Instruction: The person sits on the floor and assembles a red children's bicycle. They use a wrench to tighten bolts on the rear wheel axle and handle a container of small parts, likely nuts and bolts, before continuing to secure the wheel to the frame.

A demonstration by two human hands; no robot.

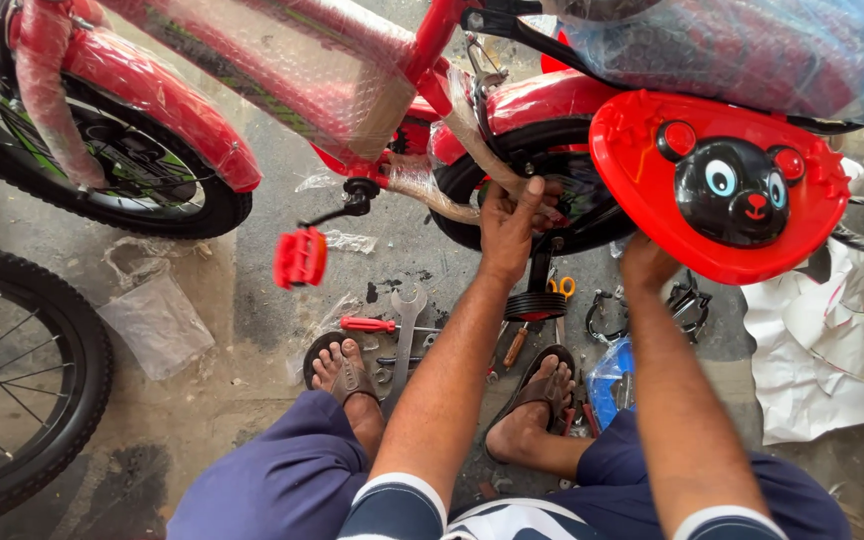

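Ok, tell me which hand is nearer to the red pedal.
Left. The left hand is at the rear wheel, right of the red pedal. The right hand is farther right, under the red bear-face panel.

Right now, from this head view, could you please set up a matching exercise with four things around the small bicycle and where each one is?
Things:
1. red pedal
2. spanner
3. left hand
4. red cover with a bear face

Places:
A. lying on the ground between the two sandalled feet
B. on the rear wheel, at its hub
C. on the crank end, hanging above the ground
D. at the bicycle's rear, to the right of the wheel

Pairs: 1-C, 2-A, 3-B, 4-D
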